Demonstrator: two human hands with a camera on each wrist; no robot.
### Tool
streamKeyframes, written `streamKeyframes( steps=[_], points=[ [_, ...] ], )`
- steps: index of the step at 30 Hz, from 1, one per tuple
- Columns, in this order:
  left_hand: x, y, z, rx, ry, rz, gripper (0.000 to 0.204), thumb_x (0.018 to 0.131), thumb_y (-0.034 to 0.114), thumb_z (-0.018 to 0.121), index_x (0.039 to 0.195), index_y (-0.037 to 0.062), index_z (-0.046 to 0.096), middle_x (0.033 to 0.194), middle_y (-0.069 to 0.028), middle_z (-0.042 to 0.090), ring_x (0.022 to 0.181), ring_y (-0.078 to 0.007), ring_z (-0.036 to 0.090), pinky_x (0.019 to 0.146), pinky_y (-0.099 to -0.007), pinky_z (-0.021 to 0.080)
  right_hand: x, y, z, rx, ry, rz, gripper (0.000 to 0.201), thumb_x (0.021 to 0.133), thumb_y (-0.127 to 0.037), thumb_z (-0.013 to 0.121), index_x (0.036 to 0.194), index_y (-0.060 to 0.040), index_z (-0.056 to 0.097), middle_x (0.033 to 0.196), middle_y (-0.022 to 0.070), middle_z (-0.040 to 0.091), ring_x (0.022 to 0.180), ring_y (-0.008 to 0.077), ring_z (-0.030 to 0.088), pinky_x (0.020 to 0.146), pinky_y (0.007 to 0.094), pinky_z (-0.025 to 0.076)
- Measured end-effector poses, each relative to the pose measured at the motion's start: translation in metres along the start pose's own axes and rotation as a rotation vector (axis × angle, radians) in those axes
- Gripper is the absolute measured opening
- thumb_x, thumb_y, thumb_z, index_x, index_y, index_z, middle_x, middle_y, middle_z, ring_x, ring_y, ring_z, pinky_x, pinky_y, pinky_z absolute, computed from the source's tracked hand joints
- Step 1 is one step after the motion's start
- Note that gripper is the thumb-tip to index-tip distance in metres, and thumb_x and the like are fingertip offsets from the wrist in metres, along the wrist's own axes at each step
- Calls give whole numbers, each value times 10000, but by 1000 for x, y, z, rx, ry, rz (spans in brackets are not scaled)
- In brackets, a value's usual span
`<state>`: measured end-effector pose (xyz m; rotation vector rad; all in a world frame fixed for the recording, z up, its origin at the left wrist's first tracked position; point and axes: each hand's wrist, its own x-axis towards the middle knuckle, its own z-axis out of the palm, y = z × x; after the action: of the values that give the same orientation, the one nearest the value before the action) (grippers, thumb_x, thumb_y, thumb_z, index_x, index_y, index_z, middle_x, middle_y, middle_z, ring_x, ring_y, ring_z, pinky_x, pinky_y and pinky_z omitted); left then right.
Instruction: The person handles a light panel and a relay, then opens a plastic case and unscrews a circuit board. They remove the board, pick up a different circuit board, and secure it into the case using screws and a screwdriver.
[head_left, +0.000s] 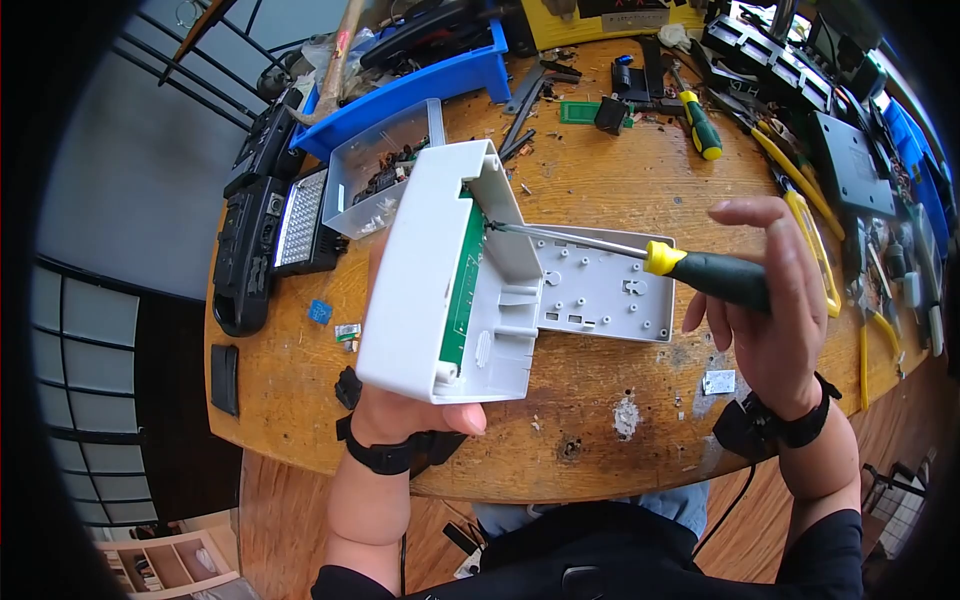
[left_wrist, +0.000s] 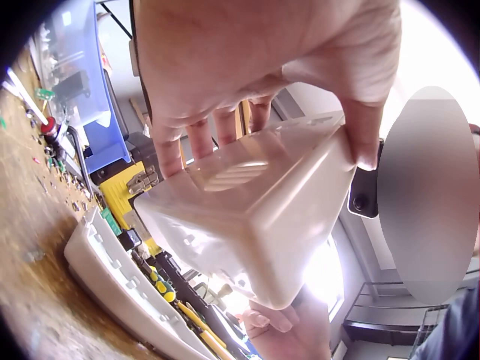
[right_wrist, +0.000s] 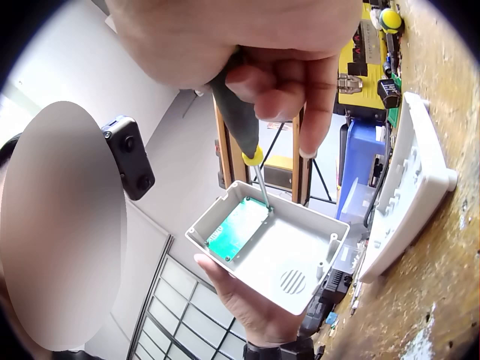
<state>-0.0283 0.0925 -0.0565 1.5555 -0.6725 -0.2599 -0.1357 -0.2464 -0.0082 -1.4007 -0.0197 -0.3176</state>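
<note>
My left hand (head_left: 400,412) grips a white plastic housing (head_left: 405,290) from below and behind, tilted up off the table with its open side to the right. Inside it lies a green circuit board (head_left: 462,300), whose corner screws show in the right wrist view. My right hand (head_left: 778,330) holds a screwdriver (head_left: 728,279) by its dark green handle with a yellow collar. The shaft reaches into the housing, and its tip meets a corner of the board (right_wrist: 240,227). Behind the housing, the matching white cover (head_left: 605,290) lies on the table, inner side up.
A clear bin of small parts (head_left: 385,165) and a blue tray (head_left: 410,85) stand at the back left. Another screwdriver (head_left: 700,125) lies at the back right, near yellow-handled pliers (head_left: 880,335). A small white label (head_left: 718,382) lies before the right wrist.
</note>
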Motion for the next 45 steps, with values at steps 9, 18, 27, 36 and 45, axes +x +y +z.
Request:
streamKeyframes(
  steps=[9,18,27,36,45],
  points=[
    [3,-10,-4,-44,-114,91,1097,640,741,675,1357,-33,375,1254,-111,507,1110,-205,516,903,-336,456,0,5,11,13,149,-153,581,988,-503,399,1250,13,442,616,47,561,537,92,545,501,211,406],
    [17,-1,12,97,-128,185,1130,618,701,737,1369,-56,364,1321,-151,441,1199,-250,454,974,-364,396,-1,1,12,-80,147,-39,368,957,-241,549,1224,2,475,687,17,588,630,66,565,593,188,410],
    [65,22,43,277,-122,387,1168,596,662,798,1381,-80,353,1388,-191,376,1288,-295,392,1046,-393,335,1,5,6,45,91,-62,403,953,-281,564,1221,9,480,677,35,555,605,79,557,588,227,458],
    [65,23,43,227,-132,330,1221,561,657,822,1403,-73,325,1402,-183,362,1307,-296,378,1072,-404,315,3,5,7,-31,66,-231,424,909,-241,612,1222,12,479,723,32,560,615,79,550,564,211,430],
    [66,23,42,268,-152,388,1217,564,665,816,1402,-71,330,1400,-184,363,1303,-300,382,1070,-405,318,1,3,9,-82,108,-79,449,960,-338,534,1227,18,475,643,32,548,553,82,528,547,215,422]
  ],
)
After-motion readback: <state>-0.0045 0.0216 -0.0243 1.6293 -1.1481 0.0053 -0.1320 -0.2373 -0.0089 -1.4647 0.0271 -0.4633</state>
